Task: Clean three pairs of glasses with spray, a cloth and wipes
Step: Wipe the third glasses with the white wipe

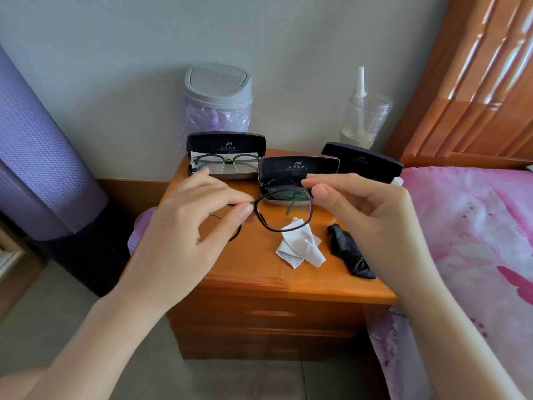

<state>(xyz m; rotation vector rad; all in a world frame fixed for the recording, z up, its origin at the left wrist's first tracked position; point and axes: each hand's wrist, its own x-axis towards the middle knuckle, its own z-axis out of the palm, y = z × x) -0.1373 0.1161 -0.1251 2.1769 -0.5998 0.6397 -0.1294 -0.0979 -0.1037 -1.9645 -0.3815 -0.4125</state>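
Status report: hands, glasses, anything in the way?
Left hand and right hand pinch glasses over nightstand. White cloth lies untouched. Nothing in the way.

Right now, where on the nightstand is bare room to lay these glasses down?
Best is the front strip of the nightstand, between the white cloth and the front edge. Only a narrow gap separates white cloth and black cloth. The back is crowded with the left case, middle case and right case. Your left hand hides the left side.

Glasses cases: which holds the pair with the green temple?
The middle case, behind the held glasses; its green temple sticks out in front. The left case holds a black-rimmed pair; the right case hides its inside.
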